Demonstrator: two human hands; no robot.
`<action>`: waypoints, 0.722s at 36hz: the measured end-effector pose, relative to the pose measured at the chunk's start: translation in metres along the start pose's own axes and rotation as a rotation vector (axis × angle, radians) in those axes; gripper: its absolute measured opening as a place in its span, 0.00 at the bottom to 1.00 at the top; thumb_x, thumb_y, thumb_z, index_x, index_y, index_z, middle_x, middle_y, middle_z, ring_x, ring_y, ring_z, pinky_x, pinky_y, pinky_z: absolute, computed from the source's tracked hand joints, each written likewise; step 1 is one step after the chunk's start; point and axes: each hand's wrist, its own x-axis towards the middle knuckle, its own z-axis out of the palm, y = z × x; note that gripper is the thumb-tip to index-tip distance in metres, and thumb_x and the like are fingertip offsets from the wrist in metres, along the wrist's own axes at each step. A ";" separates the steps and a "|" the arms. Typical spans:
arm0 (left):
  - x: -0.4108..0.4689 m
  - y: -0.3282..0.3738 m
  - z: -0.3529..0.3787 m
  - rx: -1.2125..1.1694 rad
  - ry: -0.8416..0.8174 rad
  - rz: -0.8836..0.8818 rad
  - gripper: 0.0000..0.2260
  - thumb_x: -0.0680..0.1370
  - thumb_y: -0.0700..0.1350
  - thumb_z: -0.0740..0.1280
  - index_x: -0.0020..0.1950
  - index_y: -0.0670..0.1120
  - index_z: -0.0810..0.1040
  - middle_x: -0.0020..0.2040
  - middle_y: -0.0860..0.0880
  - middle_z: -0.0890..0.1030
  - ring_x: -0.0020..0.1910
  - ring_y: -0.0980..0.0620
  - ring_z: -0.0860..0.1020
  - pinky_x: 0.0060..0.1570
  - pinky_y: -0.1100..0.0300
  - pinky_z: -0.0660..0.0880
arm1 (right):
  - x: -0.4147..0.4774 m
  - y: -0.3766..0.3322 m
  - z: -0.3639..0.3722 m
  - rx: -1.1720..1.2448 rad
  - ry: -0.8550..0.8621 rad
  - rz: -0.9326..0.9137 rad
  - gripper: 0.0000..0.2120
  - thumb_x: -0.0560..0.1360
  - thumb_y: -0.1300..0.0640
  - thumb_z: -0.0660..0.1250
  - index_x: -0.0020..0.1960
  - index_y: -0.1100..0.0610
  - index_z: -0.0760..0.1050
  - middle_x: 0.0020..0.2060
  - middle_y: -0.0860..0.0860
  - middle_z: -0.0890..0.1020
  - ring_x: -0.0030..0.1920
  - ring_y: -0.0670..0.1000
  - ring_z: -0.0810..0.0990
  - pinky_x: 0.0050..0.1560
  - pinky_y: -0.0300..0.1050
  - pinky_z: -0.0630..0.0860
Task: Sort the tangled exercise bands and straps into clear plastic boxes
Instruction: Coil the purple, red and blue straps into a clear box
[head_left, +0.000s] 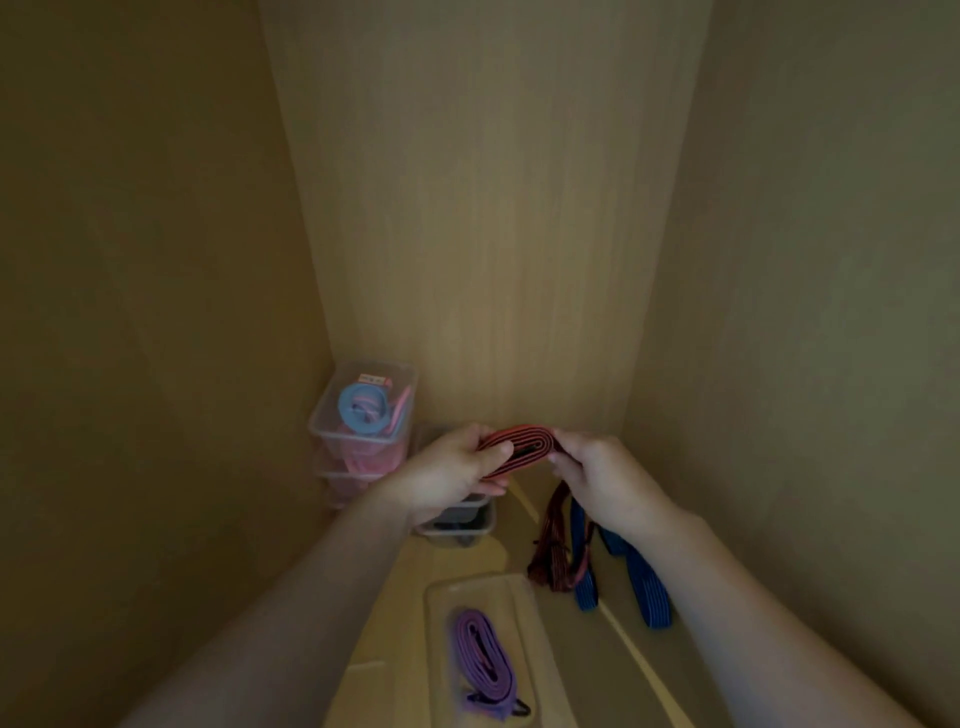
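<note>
A red strap (514, 448), folded into a flat coil, is held in the air between both hands. My left hand (449, 473) grips its left end and my right hand (597, 480) pinches its rounded right end. Below them a clear plastic box (457, 522) holds dark straps, partly hidden by my left hand. At the back left stands a stack of clear boxes (363, 415) with blue and pink bands inside. A folded purple strap (483, 654) lies on a clear lid or tray (519, 597) near the front.
A tangle of dark red cord (553, 551) and blue straps (641, 582) lies on the shelf floor at the right. Wooden walls close in on the left, back and right.
</note>
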 end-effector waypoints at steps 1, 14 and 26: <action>0.000 -0.002 0.005 -0.045 0.033 0.020 0.13 0.82 0.43 0.60 0.63 0.38 0.69 0.51 0.45 0.77 0.46 0.53 0.78 0.54 0.56 0.78 | 0.000 0.000 0.001 0.016 0.025 0.031 0.16 0.81 0.60 0.59 0.68 0.56 0.72 0.52 0.48 0.81 0.49 0.41 0.79 0.51 0.27 0.71; 0.003 -0.021 0.037 0.008 0.104 -0.023 0.21 0.81 0.57 0.59 0.67 0.44 0.69 0.59 0.46 0.79 0.60 0.50 0.77 0.64 0.50 0.72 | -0.001 -0.011 0.009 0.093 0.025 0.197 0.21 0.82 0.59 0.56 0.75 0.57 0.62 0.67 0.52 0.74 0.67 0.49 0.72 0.65 0.35 0.65; 0.005 -0.018 0.031 -0.132 0.163 0.073 0.13 0.82 0.45 0.60 0.63 0.41 0.75 0.50 0.47 0.82 0.46 0.53 0.79 0.43 0.63 0.73 | -0.005 -0.014 0.007 0.217 -0.095 0.193 0.25 0.81 0.58 0.60 0.76 0.53 0.59 0.70 0.49 0.71 0.69 0.47 0.70 0.71 0.45 0.67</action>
